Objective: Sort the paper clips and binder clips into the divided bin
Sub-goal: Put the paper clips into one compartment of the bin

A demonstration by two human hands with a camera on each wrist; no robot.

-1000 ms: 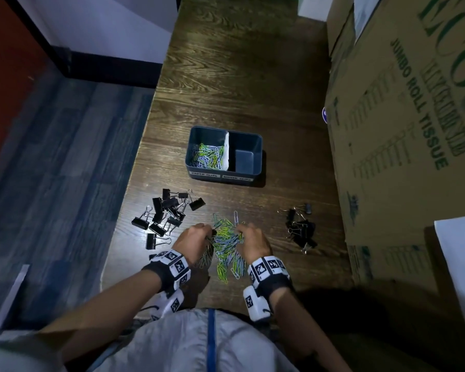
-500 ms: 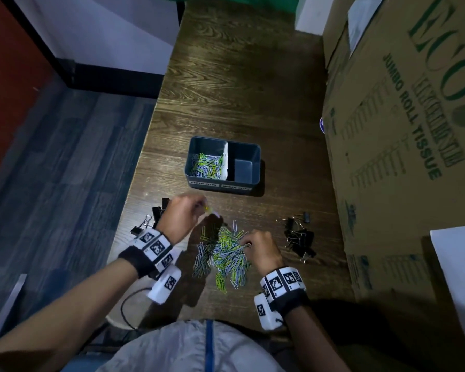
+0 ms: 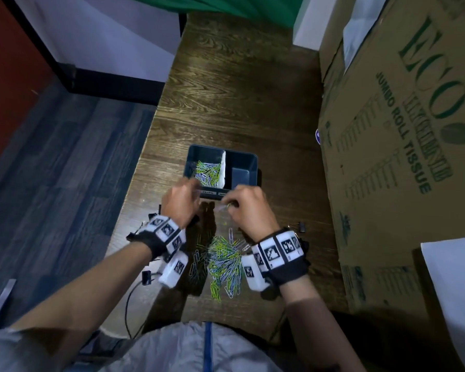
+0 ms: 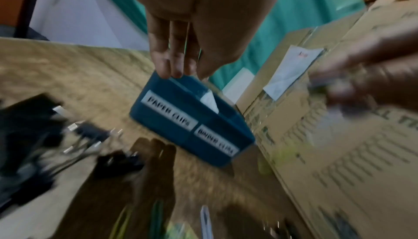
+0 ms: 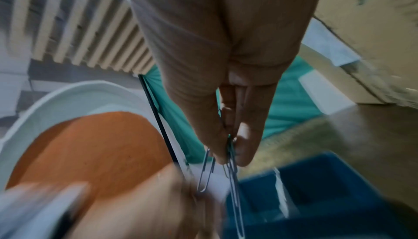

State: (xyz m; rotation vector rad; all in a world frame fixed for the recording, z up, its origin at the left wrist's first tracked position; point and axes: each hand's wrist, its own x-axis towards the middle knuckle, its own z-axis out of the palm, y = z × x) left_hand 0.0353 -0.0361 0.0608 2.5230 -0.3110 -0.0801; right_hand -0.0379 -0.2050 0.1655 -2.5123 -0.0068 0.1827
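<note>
Half a second ago the right hand (image 3: 249, 208) rested at the far edge of the loose heap of green, blue and silver wire paper clips (image 3: 222, 260) near the table's front edge; it has since risen and gone forward, and now hangs just short of the dark blue plastic divided bin (image 3: 243, 157), its thumb and fingers (image 5: 245, 146) pinching a few hanging paper clips (image 5: 233, 167). The left hand (image 3: 181, 202) has also advanced from beside the heap to the bin's near left corner, fingers straight and close together, tips at the rim; the left wrist view shows nothing held in them. The heap lies between the two wrists on the dark wooden table (image 3: 239, 84). The bin's left compartment, labelled PAPER CLIPS (image 4: 168, 111), holds a small pile of green and blue clips (image 3: 207, 171); the right compartment, behind a white divider (image 3: 223, 170), looks bare to its floor. Black binder clips (image 3: 301, 226) on the right are mostly hidden by the right wristband, and those on the left (image 4: 88, 133) show only as motion-blurred shapes under the left arm. A tall brown cardboard box printed JUMBO ROLL TISSUE (image 3: 403, 146) stands along the table's right side, cut off by the frame.
</note>
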